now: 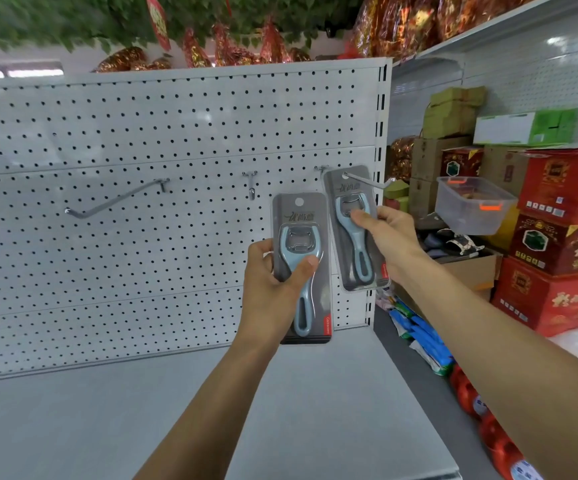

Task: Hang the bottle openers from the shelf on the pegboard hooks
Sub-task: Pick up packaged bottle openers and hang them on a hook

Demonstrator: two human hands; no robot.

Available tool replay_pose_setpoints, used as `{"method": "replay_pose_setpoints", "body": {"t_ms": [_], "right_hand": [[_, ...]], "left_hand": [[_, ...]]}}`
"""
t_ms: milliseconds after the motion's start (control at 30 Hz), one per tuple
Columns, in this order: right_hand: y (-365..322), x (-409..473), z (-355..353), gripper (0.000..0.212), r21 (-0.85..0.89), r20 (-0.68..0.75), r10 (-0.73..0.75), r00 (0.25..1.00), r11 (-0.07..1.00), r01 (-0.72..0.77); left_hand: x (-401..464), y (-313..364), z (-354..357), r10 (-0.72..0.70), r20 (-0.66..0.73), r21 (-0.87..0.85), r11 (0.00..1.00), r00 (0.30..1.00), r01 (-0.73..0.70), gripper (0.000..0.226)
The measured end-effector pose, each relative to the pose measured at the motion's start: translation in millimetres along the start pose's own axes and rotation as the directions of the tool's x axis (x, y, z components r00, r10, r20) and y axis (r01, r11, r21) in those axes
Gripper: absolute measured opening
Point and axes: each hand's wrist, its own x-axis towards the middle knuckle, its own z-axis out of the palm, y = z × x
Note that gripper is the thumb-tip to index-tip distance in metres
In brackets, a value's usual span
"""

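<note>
Right opener: you held a carded bottle opener point(355, 230), pale blue with a dark grip, sealed in a glossy clear blister on grey card, right of centre; its round hang hole was threaded on the rightmost hook point(370, 181).
Right hand: your right hand point(386, 239) pinched that pack at the opener's head, thumb in front, fingers behind.
Left opener: a second identical pack point(303, 268) sat upright at centre frame, just left of the first, its hang hole free of any hook.
Left hand: your left hand point(275, 271) was closed around the lower half of that pack, thumb across the handle.
Hooks: a thin wire middle hook point(252, 188) and a long left hook point(118, 199) angled down-left both stood bare.
Pegboard: a matte white metal pegboard point(125, 140) with regular round holes filled the left and centre.
Shelf: a smooth grey shelf point(73, 420) ran across the lower frame.
Tub: a translucent plastic tub point(471, 209) with orange clips sat at right; contents too blurred to tell.
Boxes: red printed cartons point(557, 247) were stacked at the right edge.
</note>
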Motion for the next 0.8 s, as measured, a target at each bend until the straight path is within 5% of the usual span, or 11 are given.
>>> {"method": "replay_pose_setpoints", "body": {"t_ms": [233, 333, 400, 633, 800], "right_hand": [[5.0, 4.8, -7.5, 0.019, -0.137, 0.001, -0.010, 1.000, 0.991, 0.010], [9.0, -5.0, -17.8, 0.047, -0.261, -0.018, -0.082, 0.996, 0.963, 0.075], [6.4, -22.2, -22.4, 0.047, -0.288, -0.023, -0.166, 0.986, 0.945, 0.152], [-21.5, -94.9, -22.2, 0.015, 0.024, 0.342, -0.195, 0.919, 0.980, 0.198], [-27.7, -106.4, -32.9, 0.019, 0.078, 0.296, -0.249, 0.922, 0.969, 0.236]], "left_hand": [[-14.9, 6.3, 9.3, -0.012, -0.037, 0.026, 1.000, 0.999, 0.013, 0.033], [-23.9, 7.8, 13.2, -0.015, -0.037, 0.028, 0.999, 0.999, 0.016, 0.031], [-30.2, 8.7, 16.0, -0.013, -0.034, 0.036, 0.999, 0.999, 0.014, 0.031], [-51.2, 16.0, 32.6, 0.076, -0.004, 0.053, 0.996, 0.997, -0.075, 0.031], [-62.0, 23.5, 44.8, 0.136, 0.039, 0.068, 0.988, 0.990, -0.138, 0.035]]}}
